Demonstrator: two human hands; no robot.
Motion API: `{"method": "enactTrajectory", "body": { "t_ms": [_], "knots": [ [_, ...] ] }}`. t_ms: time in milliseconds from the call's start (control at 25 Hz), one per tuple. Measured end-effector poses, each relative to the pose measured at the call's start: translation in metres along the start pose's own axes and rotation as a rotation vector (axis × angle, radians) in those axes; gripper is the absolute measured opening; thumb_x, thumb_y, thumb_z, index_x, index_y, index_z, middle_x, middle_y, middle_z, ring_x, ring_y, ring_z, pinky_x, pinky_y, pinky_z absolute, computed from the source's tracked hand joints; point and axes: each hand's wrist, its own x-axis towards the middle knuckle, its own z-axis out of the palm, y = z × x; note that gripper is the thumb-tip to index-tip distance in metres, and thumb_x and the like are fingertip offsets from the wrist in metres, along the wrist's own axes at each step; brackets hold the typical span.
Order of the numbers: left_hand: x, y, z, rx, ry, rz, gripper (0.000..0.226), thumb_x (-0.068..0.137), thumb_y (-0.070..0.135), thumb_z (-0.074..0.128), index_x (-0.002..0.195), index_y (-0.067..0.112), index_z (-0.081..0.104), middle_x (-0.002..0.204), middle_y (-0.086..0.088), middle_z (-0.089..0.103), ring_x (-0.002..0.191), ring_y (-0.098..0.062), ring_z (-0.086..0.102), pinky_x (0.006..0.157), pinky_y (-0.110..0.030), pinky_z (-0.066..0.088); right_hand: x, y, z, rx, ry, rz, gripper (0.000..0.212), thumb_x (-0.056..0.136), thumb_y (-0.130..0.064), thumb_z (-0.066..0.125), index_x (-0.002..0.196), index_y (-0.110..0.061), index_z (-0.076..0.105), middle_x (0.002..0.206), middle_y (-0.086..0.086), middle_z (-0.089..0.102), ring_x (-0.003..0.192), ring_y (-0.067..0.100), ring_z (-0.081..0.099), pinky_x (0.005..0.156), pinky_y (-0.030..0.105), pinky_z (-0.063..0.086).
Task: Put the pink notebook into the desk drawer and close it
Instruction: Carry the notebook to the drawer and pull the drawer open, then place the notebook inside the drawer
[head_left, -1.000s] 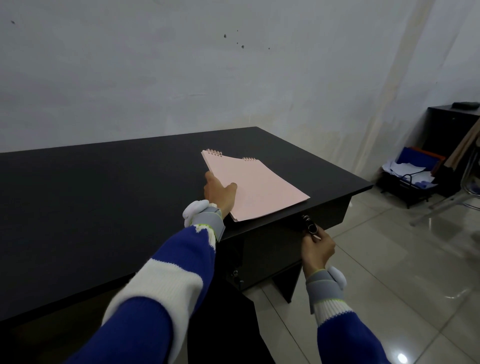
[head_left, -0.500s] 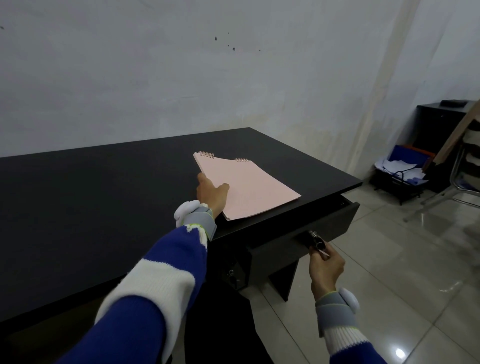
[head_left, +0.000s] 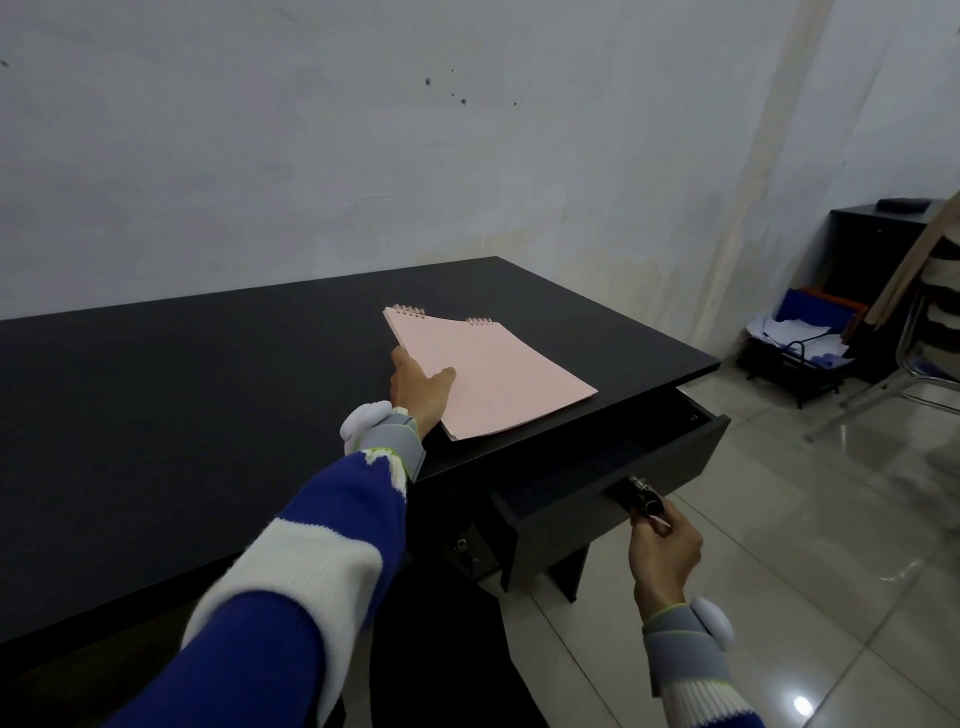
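The pink notebook, spiral-bound at its far edge, is at the right front corner of the black desk, its near corner raised slightly. My left hand grips its left edge, thumb on the cover. Below the desktop the black drawer stands pulled out, its dark inside showing. My right hand is closed on the key or small handle at the drawer front.
White tiled floor lies to the right. A black cabinet, a rack with blue folders and papers and a metal chair frame stand at the far right by the wall.
My right hand has pulled the drawer from shut to well out toward me. My left hand has kept its hold on the notebook's edge.
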Motion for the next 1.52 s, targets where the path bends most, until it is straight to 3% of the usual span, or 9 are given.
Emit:
{"method": "enactTrajectory", "body": {
  "t_ms": [160,360,480,760,880,960,1240,1400,1520],
  "knots": [
    [-0.003,0.001,-0.001,-0.007,-0.004,0.018,0.052,0.088,0.020,0.059,0.130,0.003,0.033,0.134,-0.015,0.053,0.119,-0.033,0.054,0.100,-0.040,0.046,-0.002,0.000,-0.002,-0.025,-0.001,-0.020,0.036,0.086,0.005,0.057,0.120,-0.002,0.066,0.110,0.026,0.068,0.089,0.025,0.058,0.080,0.027,0.041],
    [-0.006,0.001,-0.003,-0.020,-0.026,0.020,0.048,0.090,0.023,0.055,0.129,0.004,0.034,0.133,-0.014,0.054,0.118,-0.032,0.054,0.095,-0.035,0.044,-0.004,-0.002,-0.003,-0.021,-0.013,-0.051,0.034,0.085,0.008,0.057,0.117,-0.003,0.066,0.115,0.023,0.066,0.096,0.035,0.064,0.077,0.028,0.041],
    [-0.005,0.001,-0.004,-0.042,-0.049,0.004,0.047,0.090,0.023,0.053,0.129,0.005,0.033,0.133,-0.012,0.053,0.118,-0.032,0.054,0.100,-0.039,0.045,-0.001,-0.005,-0.004,-0.006,-0.028,-0.035,0.037,0.085,0.008,0.058,0.119,-0.006,0.064,0.118,0.021,0.064,0.095,0.034,0.063,0.078,0.030,0.043],
    [-0.006,0.004,-0.005,-0.086,-0.098,-0.058,0.045,0.088,0.021,0.048,0.127,0.005,0.034,0.120,-0.009,0.053,0.112,-0.031,0.054,0.101,-0.043,0.044,-0.002,-0.026,-0.005,0.070,-0.012,-0.085,0.041,0.090,0.001,0.044,0.127,-0.010,0.059,0.130,0.017,0.054,0.118,0.032,0.053,0.102,0.044,0.045],
    [-0.009,0.007,-0.005,-0.138,-0.122,-0.074,0.045,0.087,0.014,0.049,0.128,0.003,0.033,0.118,-0.009,0.051,0.103,-0.025,0.052,0.095,-0.037,0.044,0.002,-0.040,-0.004,0.027,0.039,-0.133,0.038,0.089,-0.004,0.050,0.125,-0.010,0.060,0.131,0.018,0.052,0.123,0.034,0.047,0.106,0.045,0.040],
    [-0.011,0.007,-0.005,-0.161,-0.128,-0.079,0.045,0.086,0.007,0.050,0.128,0.001,0.034,0.121,-0.011,0.051,0.110,-0.028,0.052,0.097,-0.039,0.044,0.003,-0.052,-0.002,-0.036,0.045,-0.185,0.040,0.086,-0.005,0.055,0.125,-0.012,0.060,0.132,0.017,0.050,0.126,0.033,0.042,0.108,0.040,0.034],
    [-0.020,0.008,-0.006,-0.280,-0.158,-0.122,0.035,0.084,-0.003,0.052,0.112,0.010,0.036,0.113,-0.008,0.049,0.116,-0.032,0.052,0.103,-0.050,0.044,0.013,-0.104,0.017,-0.078,-0.081,-0.322,0.035,0.087,-0.009,0.057,0.122,-0.012,0.063,0.135,0.014,0.050,0.130,0.028,0.041,0.099,0.021,0.025],
    [-0.027,0.009,-0.003,-0.327,-0.175,-0.134,0.037,0.084,-0.007,0.051,0.111,0.013,0.034,0.111,-0.006,0.049,0.102,-0.025,0.052,0.098,-0.047,0.047,0.017,-0.122,0.037,-0.153,-0.201,-0.368,0.035,0.086,-0.011,0.058,0.121,-0.013,0.063,0.135,0.012,0.051,0.128,0.028,0.044,0.102,0.023,0.030],
    [-0.033,0.011,0.001,-0.352,-0.180,-0.126,0.051,0.083,-0.010,0.050,0.127,0.009,0.032,0.111,-0.007,0.050,0.100,-0.024,0.052,0.095,-0.047,0.048,0.020,-0.130,0.049,-0.258,-0.289,-0.392,0.037,0.085,-0.014,0.060,0.122,-0.012,0.063,0.135,0.014,0.052,0.127,0.030,0.047,0.111,0.037,0.034]
  ]
}}
